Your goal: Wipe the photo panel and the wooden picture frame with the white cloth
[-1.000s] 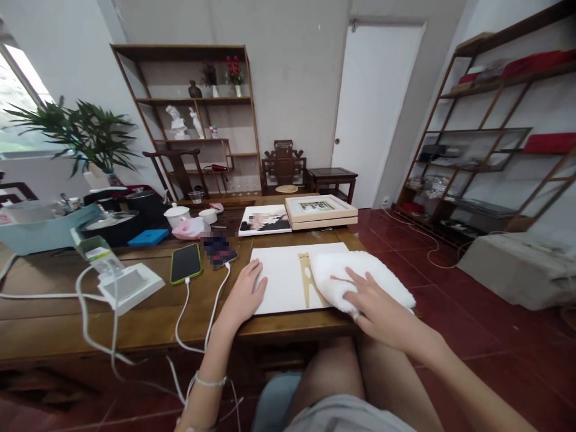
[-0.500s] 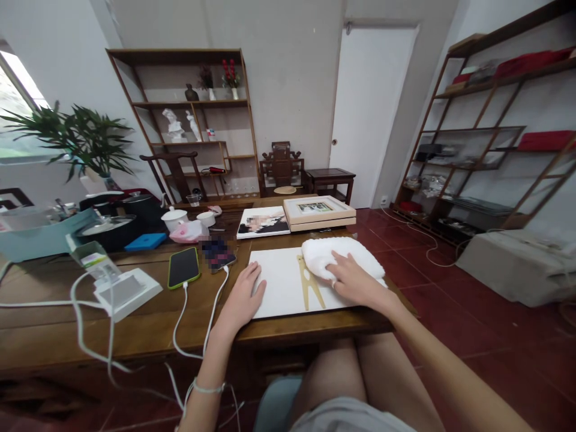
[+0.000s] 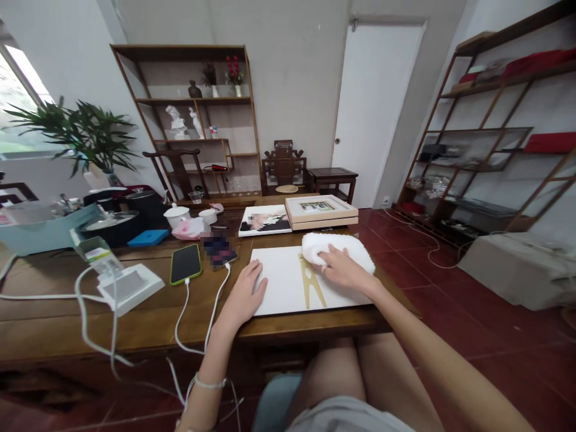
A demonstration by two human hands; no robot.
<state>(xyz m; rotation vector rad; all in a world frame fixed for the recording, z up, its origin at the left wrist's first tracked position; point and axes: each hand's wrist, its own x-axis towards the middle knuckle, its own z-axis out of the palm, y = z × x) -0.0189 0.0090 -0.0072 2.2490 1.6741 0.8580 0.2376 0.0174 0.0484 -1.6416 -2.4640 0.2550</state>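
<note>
A white board (image 3: 279, 288) with a gold, A-like shape (image 3: 312, 285) on it lies flat by the near edge of the table. My left hand (image 3: 245, 291) rests on the board's left edge, fingers stretched out and holding nothing. On the board's far right part sits a bunched white towel (image 3: 360, 252). My right hand (image 3: 342, 267) presses down on this towel, its fingers sunk into the cloth. Towel and hand hide the board's upper right corner and the tip of the gold shape.
Behind the board lie a picture canvas (image 3: 265, 221) and stacked wooden frames (image 3: 321, 213). Left of it are a green-edged phone (image 3: 186, 264), a blurred second phone (image 3: 220, 251), both cabled, and an open white box (image 3: 130, 291). Pots (image 3: 110, 225) and a white cup (image 3: 175, 217) stand farther back.
My right hand and the towel have shifted slightly left and away from me, uncovering more of the board's lower right part. The left hand stays in place on the board.
</note>
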